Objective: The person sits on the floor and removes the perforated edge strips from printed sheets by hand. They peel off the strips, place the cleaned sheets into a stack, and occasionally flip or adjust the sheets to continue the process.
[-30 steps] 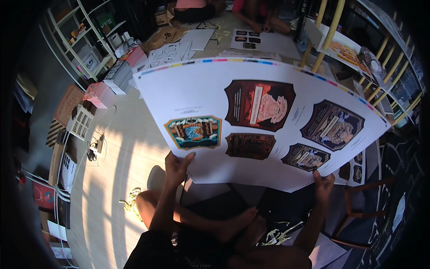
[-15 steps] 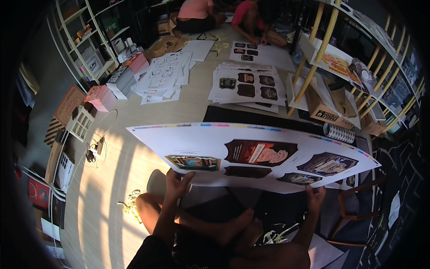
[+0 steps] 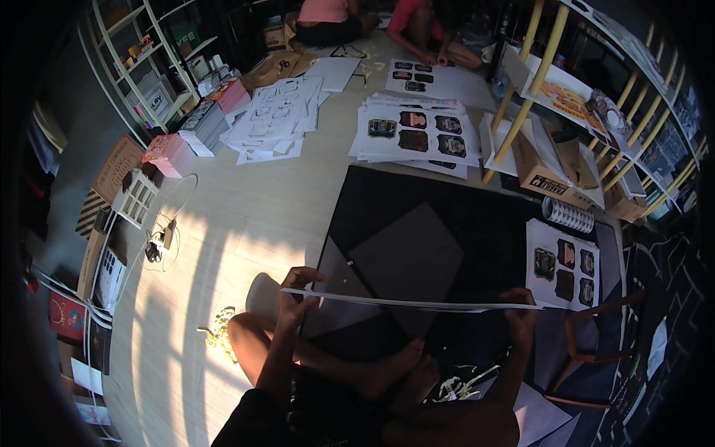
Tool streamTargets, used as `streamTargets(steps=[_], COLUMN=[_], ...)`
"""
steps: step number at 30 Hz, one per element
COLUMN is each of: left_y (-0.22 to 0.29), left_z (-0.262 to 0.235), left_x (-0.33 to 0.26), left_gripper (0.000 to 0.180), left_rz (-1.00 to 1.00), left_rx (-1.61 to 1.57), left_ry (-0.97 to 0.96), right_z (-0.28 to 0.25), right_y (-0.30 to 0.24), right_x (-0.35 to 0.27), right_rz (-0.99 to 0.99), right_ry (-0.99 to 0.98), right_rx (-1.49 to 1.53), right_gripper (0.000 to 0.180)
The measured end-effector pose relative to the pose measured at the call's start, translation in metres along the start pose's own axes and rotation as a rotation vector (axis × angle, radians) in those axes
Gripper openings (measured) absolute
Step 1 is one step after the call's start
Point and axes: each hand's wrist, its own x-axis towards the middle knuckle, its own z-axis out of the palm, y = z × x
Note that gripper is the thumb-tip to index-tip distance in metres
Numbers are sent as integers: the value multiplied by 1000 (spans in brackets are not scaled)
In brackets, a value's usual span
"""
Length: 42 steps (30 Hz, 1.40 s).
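Left hand pinches the left end of a large printed sheet, fingers closed on its edge; right hand clamps the right end the same way, fingers curled over the paper; the sheet lies nearly flat in the air, seen edge-on as a thin pale line running between the two hands, held level above the person's crossed legs and bare feet. Just beyond and beneath it, a big black mat spreads over the floor, with a grey board lying on it at an angle; on the mat's right side rests a sheet of dark label prints, and just above that a roll with a spotted pattern. Further out, a stack of printed sheets sits on the pale floor, well apart from the hands; to its left, a spread of white cut-out sheets; beside those, piles of booklets against a white shelf. Right of the stack stands a yellow-posted rack with a cardboard box at its foot. At the far top, two seated people bend over more sheets; bands of sunlight cross the floor at left, near a tangle of cables.
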Motion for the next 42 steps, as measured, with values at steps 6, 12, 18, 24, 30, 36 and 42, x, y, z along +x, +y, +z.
streamTargets(steps=[6,12,18,24,30,36,42], left_y=[-8,-28,-38,-45,-119,-86,-145], left_z=[0,-13,4,-8,-27,-9,-8], left_x=[5,-4,4,1,-3,16,75], left_gripper=[55,34,24,21,24,37,45], left_rz=[41,-70,-53,-158,-158,-375,-741], left_rx=[144,183,254,291,170,432,314], left_ry=[-90,-71,3,-42,-86,111,101], right_z=[-6,4,17,-4,-21,-4,5], right_y=[20,19,32,61,117,95,121], right_x=[-4,-4,-7,7,10,20,66], right_rz=[49,196,33,217,47,195,576], right_ry=[-26,3,287,84,-68,81,96], right_rx=[-55,-180,-123,-251,-68,-392,-372], right_gripper=[49,34,31,23,27,36,44])
